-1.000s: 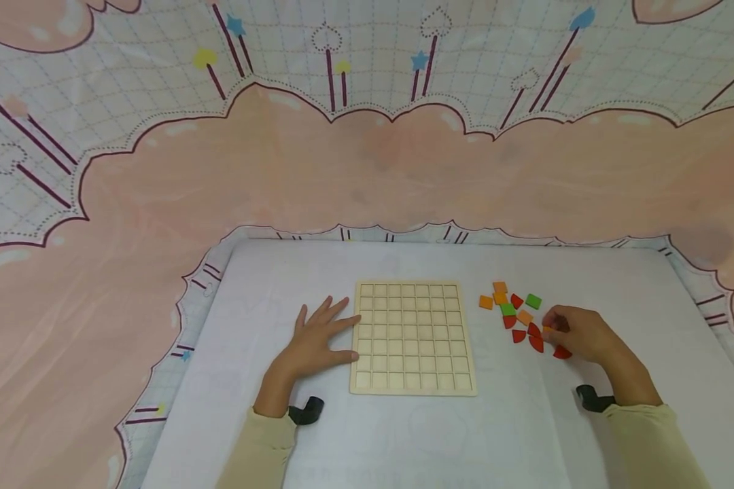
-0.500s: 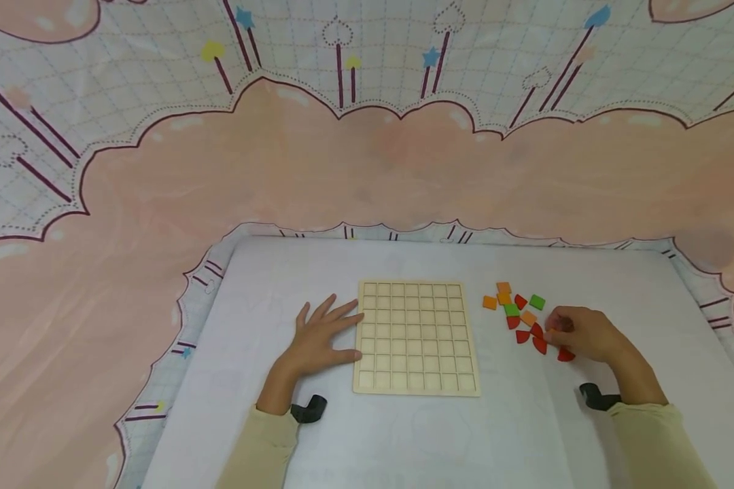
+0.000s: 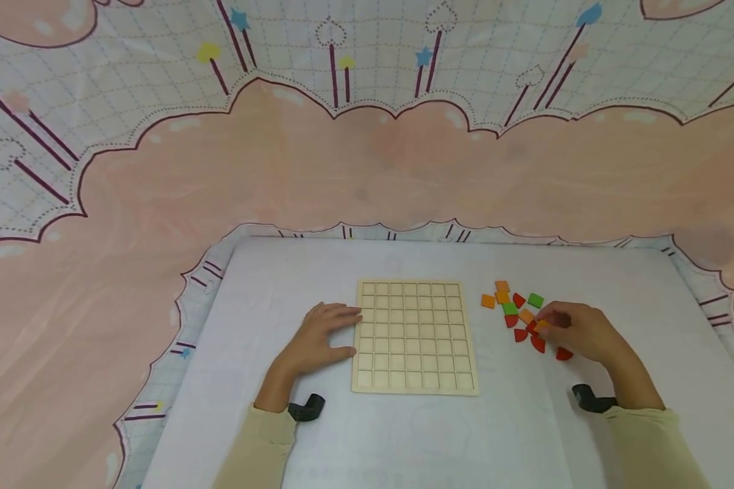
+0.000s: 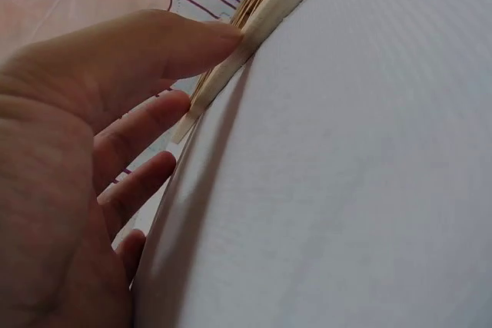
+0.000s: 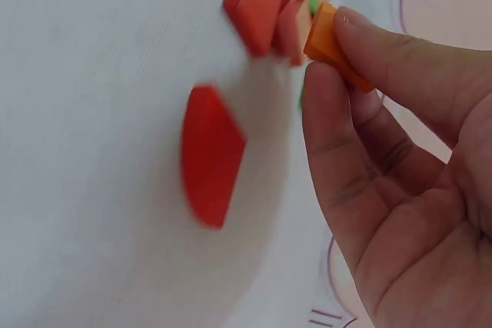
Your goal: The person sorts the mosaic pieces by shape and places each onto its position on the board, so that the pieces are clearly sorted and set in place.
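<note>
Between thumb and fingertips, my right hand (image 3: 578, 331) pinches an orange square tile (image 5: 327, 42). It hovers at the right side of a loose group of tiles. Close by lie an orange tile (image 3: 526, 316), a green tile (image 3: 535, 299) and red quarter-round pieces, one of them a red piece (image 5: 211, 159) lying apart from the others. My left hand (image 3: 318, 337) touches the left edge of a square wooden grid board (image 3: 414, 392) with its thumb and a finger. In the left wrist view, the thumb (image 4: 204, 44) meets the board's rim while other fingers stay loose.
A white cloth-covered table (image 3: 416, 441) carries everything. Patterned pink and white fabric (image 3: 367, 176) rises behind it. More orange tiles (image 3: 488, 301) lie just right of the board. Black camera mounts (image 3: 308, 408) stick out at both wrists.
The left hand's spread fingers have drawn closer together at the board's edge. My right hand, with the orange tile, has shifted slightly left over the red pieces.
</note>
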`<state>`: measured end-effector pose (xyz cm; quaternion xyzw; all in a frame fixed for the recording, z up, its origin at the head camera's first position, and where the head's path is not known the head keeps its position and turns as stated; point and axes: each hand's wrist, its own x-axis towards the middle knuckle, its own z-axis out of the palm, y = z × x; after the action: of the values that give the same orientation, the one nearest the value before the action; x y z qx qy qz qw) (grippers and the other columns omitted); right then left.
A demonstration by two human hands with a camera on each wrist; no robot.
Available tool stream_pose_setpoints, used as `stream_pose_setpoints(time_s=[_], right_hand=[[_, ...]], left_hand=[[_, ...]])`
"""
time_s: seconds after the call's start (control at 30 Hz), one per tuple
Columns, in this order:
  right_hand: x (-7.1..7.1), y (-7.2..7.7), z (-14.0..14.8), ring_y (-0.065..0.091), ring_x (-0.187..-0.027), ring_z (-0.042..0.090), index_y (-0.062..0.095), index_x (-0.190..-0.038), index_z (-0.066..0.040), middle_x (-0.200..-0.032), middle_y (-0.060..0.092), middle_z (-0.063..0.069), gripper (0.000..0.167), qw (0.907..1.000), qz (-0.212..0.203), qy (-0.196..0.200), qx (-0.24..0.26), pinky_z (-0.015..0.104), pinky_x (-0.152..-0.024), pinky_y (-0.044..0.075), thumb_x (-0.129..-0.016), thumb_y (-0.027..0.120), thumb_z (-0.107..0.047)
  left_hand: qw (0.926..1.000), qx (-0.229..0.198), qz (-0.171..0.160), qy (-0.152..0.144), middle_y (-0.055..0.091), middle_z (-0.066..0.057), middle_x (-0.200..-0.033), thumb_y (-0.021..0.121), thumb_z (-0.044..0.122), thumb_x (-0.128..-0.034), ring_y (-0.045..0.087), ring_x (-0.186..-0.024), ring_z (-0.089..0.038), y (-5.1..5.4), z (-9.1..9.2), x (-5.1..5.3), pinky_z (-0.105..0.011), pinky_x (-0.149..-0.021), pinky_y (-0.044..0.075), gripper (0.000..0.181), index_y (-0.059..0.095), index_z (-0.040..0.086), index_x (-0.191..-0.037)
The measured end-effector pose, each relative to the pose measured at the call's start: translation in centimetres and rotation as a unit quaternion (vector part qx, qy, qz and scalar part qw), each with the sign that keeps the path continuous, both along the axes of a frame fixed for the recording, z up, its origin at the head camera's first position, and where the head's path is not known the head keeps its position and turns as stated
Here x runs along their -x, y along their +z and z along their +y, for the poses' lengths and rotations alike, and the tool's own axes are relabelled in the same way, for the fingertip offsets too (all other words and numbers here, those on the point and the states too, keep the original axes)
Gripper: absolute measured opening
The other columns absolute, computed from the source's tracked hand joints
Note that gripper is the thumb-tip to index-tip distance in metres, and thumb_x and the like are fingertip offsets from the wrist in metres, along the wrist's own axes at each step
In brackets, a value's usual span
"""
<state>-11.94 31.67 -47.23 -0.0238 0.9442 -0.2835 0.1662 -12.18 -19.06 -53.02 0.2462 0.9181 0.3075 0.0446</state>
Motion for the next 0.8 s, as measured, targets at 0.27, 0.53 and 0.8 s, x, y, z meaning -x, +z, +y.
stream_pose_setpoints(time_s=[0.27,0.53,0.8], right_hand=[[-0.1,1.0,-2.3,0.06,-0.097,0.025,0.073,-0.115,-0.012,-0.102,0.07,0.005,0.028,0.9996,0.018,0.013,0.018,0.028,-0.073,0.053,-0.092,0.076,-0.027],[0.1,1.0,-4.4,0.064,-0.089,0.02,0.071,-0.118,-0.008,-0.101,0.069,0.006,0.029,0.9939,0.02,0.031,0.103,0.025,-0.074,0.054,-0.094,0.075,-0.025],[0.9,0.7,-6.3,0.065,-0.083,0.025,0.065,-0.112,-0.007,-0.108,0.063,0.013,0.028,0.9824,-0.026,0.01,0.185,0.035,-0.066,0.058,-0.094,0.074,-0.026]], left_hand=[[0.9999,-0.008,0.0,0.007,0.057,0.004,-0.146,0.083,0.032,-0.0783,0.043,-0.142,-0.026,0.2,0.3,-0.2,-0.058,-0.118,0.022,0.05,0.074,0.022,-0.126],[0.9999,-0.002,0.004,0.016,0.056,0.005,-0.147,0.083,0.032,-0.0782,0.039,-0.139,-0.026,0.3,0.4,-0.2,-0.061,-0.114,0.018,0.045,0.075,0.025,-0.122],[0.9998,-0.007,0.007,0.015,0.057,0.004,-0.147,0.083,0.031,-0.078,0.04,-0.139,-0.027,0.3,0.3,-0.3,-0.062,-0.112,0.019,0.045,0.075,0.024,-0.122]])
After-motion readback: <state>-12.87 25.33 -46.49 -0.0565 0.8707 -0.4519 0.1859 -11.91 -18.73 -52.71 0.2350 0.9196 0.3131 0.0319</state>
